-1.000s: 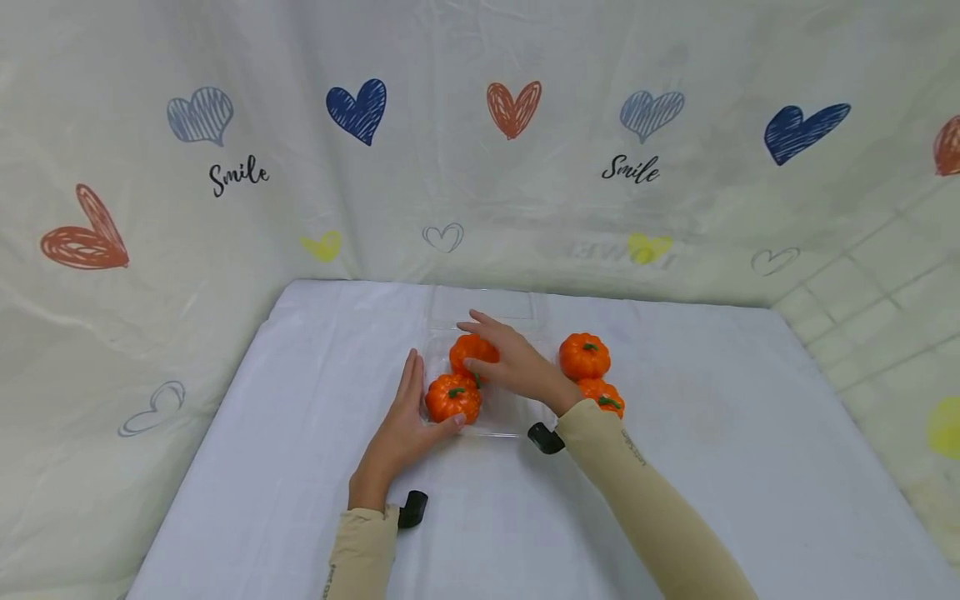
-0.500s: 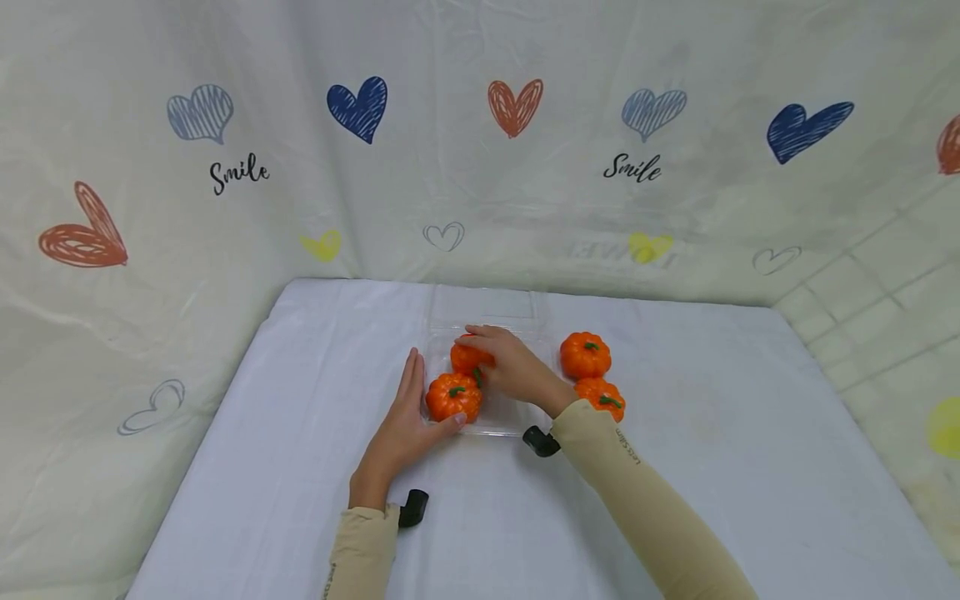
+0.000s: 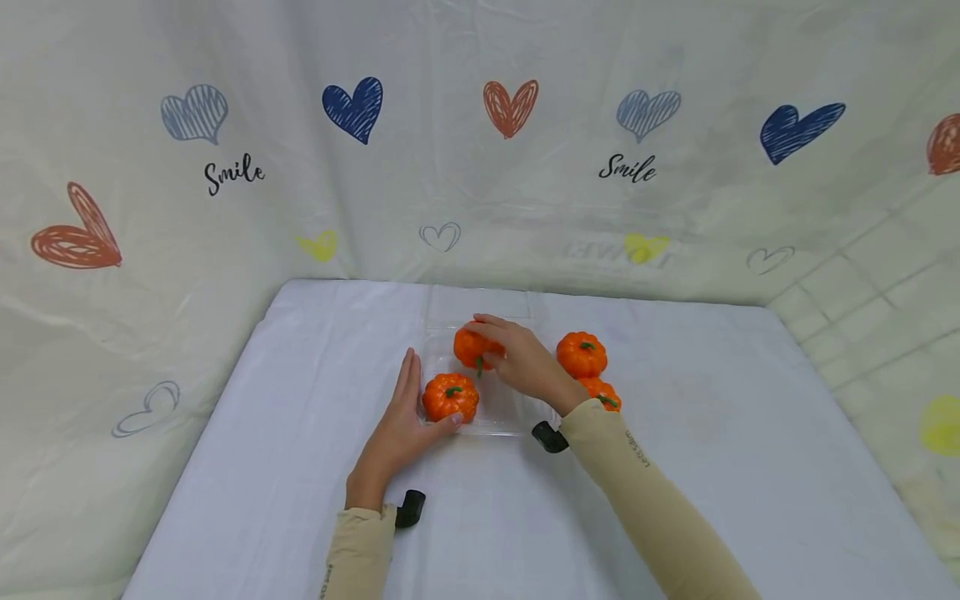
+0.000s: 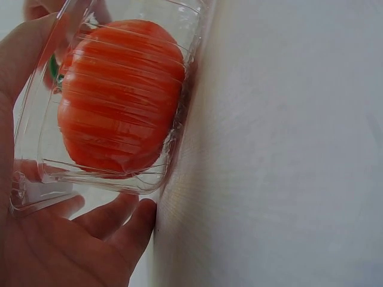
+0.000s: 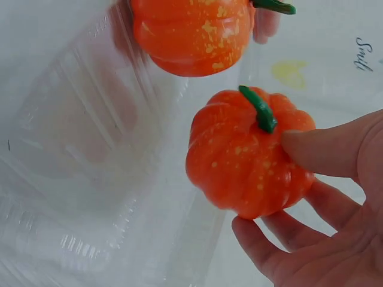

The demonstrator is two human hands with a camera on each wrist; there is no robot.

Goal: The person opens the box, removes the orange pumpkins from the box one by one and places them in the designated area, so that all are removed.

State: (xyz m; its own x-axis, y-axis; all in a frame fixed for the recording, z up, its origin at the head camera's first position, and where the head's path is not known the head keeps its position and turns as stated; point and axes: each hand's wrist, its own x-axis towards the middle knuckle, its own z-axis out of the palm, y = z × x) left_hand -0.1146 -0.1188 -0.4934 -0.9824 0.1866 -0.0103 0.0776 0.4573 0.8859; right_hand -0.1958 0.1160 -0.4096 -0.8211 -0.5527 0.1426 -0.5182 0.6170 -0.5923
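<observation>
Orange pumpkin (image 3: 465, 342) sits pinched between the thumb and fingers of my right hand (image 3: 525, 362), at about eleven o'clock over the clear box (image 3: 506, 414) as the head view has it; whether it bears on the box floor I cannot tell. At eight o'clock in the box rests a second pumpkin (image 3: 450, 398), near the first but apart. My left hand (image 3: 401, 429) grasps nothing: straight fingers lie along the wall at nine, thumb by the near edge. The lid (image 3: 480, 304) lies folded back at twelve; a third pumpkin (image 3: 581, 356) and a fourth pumpkin (image 3: 602, 392) sit outside around three.

I judge the round skin slick, so a light fingertip pinch could let the fruit roll into its neighbour. Thin plastic could skid or buckle if the left hand stops bracing it. My right sleeve (image 3: 645, 492) could also nudge the fourth pumpkin away.
</observation>
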